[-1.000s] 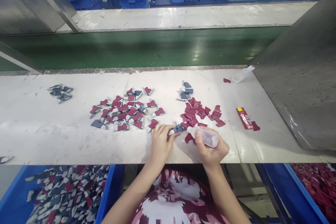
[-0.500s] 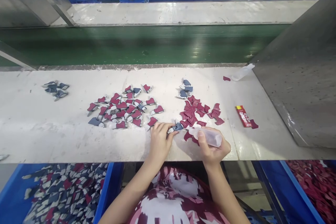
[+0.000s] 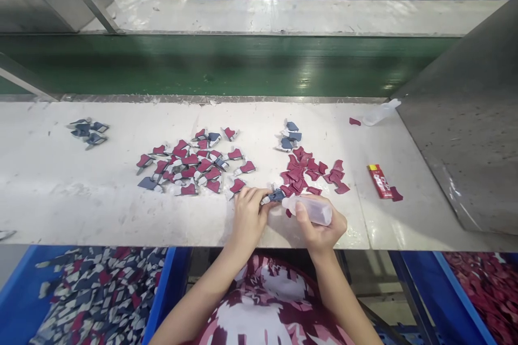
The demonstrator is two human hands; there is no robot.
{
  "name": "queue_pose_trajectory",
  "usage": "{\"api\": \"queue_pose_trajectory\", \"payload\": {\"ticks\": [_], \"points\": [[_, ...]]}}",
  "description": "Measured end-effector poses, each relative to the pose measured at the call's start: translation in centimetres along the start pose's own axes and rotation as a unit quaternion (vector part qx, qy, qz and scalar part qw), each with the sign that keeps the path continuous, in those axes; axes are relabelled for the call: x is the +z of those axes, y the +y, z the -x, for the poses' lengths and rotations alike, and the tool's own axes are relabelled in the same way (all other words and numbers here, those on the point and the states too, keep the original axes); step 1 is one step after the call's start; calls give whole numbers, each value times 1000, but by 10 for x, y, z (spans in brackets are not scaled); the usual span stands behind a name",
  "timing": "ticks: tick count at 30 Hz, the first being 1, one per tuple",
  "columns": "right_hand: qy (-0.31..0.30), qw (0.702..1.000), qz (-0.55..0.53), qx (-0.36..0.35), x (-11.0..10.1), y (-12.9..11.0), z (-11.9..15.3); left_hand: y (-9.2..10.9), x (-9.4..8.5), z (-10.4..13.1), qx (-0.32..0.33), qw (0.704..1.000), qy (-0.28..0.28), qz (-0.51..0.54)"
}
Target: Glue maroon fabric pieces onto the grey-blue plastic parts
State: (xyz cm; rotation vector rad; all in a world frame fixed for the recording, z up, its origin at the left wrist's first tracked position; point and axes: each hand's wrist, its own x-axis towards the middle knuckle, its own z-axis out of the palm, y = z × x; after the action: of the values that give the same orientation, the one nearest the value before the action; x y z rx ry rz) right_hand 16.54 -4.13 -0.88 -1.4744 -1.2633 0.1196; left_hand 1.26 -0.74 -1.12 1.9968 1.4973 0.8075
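Observation:
My left hand (image 3: 250,214) pinches a small blue-grey and white plastic piece (image 3: 275,195) just above the white table. In my right hand (image 3: 321,228) lies a translucent squeeze bottle (image 3: 313,210), tilted so its nozzle end points left at that piece; whether the tip touches it I cannot tell. Behind the bottle is a loose heap of flat dark-red pieces (image 3: 296,172). Left of my left hand spreads a group of assembled pieces with red faces (image 3: 189,160). A few blue-grey pieces (image 3: 288,143) sit beyond the red heap.
A red packet (image 3: 379,181) and a second translucent bottle (image 3: 380,113) lie at the right, near a metal panel (image 3: 465,118). More blue-grey pieces (image 3: 87,132) are at far left. A green conveyor belt (image 3: 243,64) runs behind. Blue bins (image 3: 162,280) of pieces stand below the table edge.
My right hand has brought the squeeze bottle left, closer to the piece in my left hand. The whole view has shifted slightly; the left hand keeps its hold.

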Motion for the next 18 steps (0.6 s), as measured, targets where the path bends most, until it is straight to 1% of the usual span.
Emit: {"api": "queue_pose_trajectory", "payload": {"ticks": [7,18], "points": [[-2,1000,5,-11,3,1,-1,1,-1,0,-6,1000,0,4],[-4,1000,19,-2,4,2,-1,0,0,0,-3,1000,2,4]]}}
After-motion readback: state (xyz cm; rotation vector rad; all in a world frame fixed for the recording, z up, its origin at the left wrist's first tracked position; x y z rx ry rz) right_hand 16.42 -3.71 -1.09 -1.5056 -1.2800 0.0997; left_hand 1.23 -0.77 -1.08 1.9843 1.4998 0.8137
